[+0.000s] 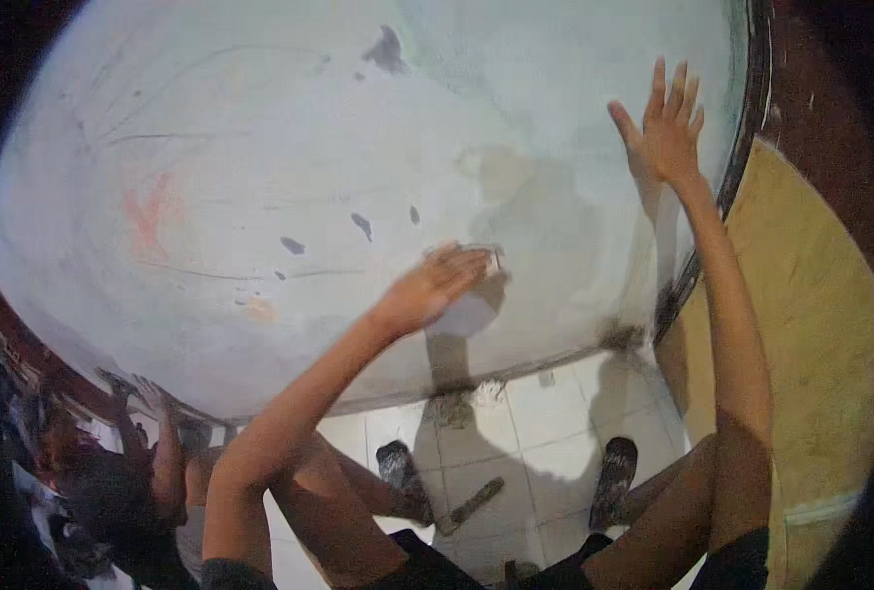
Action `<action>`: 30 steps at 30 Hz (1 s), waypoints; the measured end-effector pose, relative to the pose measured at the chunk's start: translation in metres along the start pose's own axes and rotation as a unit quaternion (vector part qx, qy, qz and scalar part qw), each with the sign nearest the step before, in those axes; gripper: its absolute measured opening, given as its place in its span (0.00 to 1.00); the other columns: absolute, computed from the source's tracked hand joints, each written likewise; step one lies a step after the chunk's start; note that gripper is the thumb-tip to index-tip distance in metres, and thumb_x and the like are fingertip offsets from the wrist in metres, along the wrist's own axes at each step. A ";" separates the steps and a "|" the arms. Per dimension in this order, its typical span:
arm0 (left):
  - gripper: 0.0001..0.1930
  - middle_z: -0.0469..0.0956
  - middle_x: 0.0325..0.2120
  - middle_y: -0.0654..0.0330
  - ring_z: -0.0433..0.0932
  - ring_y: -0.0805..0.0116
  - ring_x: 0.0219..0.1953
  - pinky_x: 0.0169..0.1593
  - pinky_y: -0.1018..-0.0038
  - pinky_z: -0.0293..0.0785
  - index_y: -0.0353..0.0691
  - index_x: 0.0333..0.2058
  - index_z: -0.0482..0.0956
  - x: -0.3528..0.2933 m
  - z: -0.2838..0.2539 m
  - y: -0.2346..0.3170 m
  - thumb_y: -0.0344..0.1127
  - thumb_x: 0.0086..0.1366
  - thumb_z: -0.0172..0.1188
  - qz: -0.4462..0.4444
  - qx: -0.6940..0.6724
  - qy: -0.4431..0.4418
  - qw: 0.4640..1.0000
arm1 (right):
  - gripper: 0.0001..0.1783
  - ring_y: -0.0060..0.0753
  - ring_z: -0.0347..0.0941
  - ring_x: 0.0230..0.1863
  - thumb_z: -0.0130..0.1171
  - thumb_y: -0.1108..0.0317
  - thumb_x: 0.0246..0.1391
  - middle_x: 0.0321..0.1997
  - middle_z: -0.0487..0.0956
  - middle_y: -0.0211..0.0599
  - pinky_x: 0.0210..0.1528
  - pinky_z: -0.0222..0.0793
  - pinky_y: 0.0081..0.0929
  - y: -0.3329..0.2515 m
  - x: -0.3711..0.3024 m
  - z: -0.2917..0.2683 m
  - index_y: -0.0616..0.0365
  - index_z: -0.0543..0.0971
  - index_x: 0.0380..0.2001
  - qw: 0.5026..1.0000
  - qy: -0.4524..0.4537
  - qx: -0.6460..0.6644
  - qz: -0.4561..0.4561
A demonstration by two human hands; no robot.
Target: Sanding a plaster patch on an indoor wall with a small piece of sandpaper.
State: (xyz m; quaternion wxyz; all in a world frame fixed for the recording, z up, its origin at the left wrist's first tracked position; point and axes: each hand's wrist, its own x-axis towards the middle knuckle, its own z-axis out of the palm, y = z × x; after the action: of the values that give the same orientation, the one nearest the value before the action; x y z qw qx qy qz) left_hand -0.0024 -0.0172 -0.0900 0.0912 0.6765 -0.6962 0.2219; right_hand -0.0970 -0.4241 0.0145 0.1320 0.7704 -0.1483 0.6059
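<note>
A large whitish wall panel (289, 108) fills most of the view, with grey patches, thin dark lines and a reddish smudge. My left hand (435, 287), slightly blurred, lies against it just below the middle. Its fingers are held together over a small pale flat piece (496, 260), which shows only at the fingertips; its kind I cannot make out. Up on the right, my right hand (668, 138) rests on the same surface with fingers spread, holding nothing.
A dark edge strip (749, 118) borders the panel, with a yellow wall (811, 295) beyond. On the tiled floor (545, 433) lie a dark stick-like object (476, 506) and a crumpled white thing (491, 393), near my feet. Another person (112, 492) is at lower left, hands raised toward the panel.
</note>
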 end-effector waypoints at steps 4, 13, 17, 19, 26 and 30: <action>0.27 0.71 0.64 0.54 0.68 0.57 0.68 0.72 0.51 0.58 0.35 0.60 0.72 0.006 0.003 0.007 0.22 0.59 0.58 0.016 -0.009 -0.021 1.000 | 0.59 0.73 0.29 0.78 0.45 0.24 0.59 0.79 0.34 0.61 0.72 0.33 0.76 -0.005 0.000 -0.012 0.51 0.36 0.77 0.998 -0.053 -0.011 0.026; 0.28 0.71 0.63 0.50 0.69 0.55 0.67 0.71 0.48 0.57 0.36 0.59 0.72 0.020 -0.053 0.011 0.21 0.57 0.58 -0.070 0.061 0.141 0.986 | 0.60 0.72 0.28 0.78 0.46 0.25 0.59 0.79 0.33 0.62 0.72 0.32 0.75 -0.001 0.005 -0.024 0.55 0.36 0.77 0.997 -0.064 -0.004 0.030; 0.27 0.71 0.63 0.48 0.67 0.53 0.67 0.73 0.54 0.57 0.34 0.62 0.69 0.018 0.008 0.012 0.24 0.62 0.52 0.009 -0.025 0.021 0.999 | 0.61 0.73 0.28 0.78 0.46 0.25 0.59 0.79 0.33 0.65 0.71 0.32 0.76 -0.001 0.011 -0.024 0.57 0.36 0.76 0.997 -0.058 -0.030 0.033; 0.27 0.71 0.63 0.49 0.68 0.52 0.67 0.73 0.55 0.58 0.34 0.62 0.69 0.016 0.014 0.014 0.24 0.62 0.52 0.011 -0.003 -0.003 1.000 | 0.61 0.73 0.29 0.78 0.46 0.25 0.59 0.78 0.34 0.69 0.71 0.33 0.76 -0.013 0.015 -0.030 0.58 0.36 0.76 0.994 -0.085 0.016 0.068; 0.32 0.71 0.63 0.51 0.67 0.53 0.67 0.72 0.53 0.59 0.36 0.61 0.71 0.016 -0.066 0.013 0.23 0.54 0.60 -0.068 0.059 0.080 0.993 | 0.64 0.70 0.28 0.79 0.47 0.22 0.56 0.77 0.35 0.73 0.71 0.33 0.76 -0.044 0.045 -0.053 0.58 0.37 0.76 0.964 -0.185 0.089 0.169; 0.28 0.69 0.65 0.49 0.66 0.50 0.68 0.72 0.50 0.57 0.37 0.62 0.69 0.013 -0.037 0.001 0.28 0.62 0.56 -0.035 0.050 0.160 0.985 | 0.70 0.67 0.29 0.80 0.52 0.19 0.49 0.78 0.39 0.67 0.72 0.34 0.75 -0.018 0.050 -0.017 0.55 0.36 0.77 0.970 -0.142 0.037 0.194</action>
State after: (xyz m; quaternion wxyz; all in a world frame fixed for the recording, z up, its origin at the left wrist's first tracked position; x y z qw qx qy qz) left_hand -0.0108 -0.0130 -0.0518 0.1753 0.6595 -0.6368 0.3590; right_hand -0.0942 -0.4048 0.0670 -0.0396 0.8094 -0.2898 0.5093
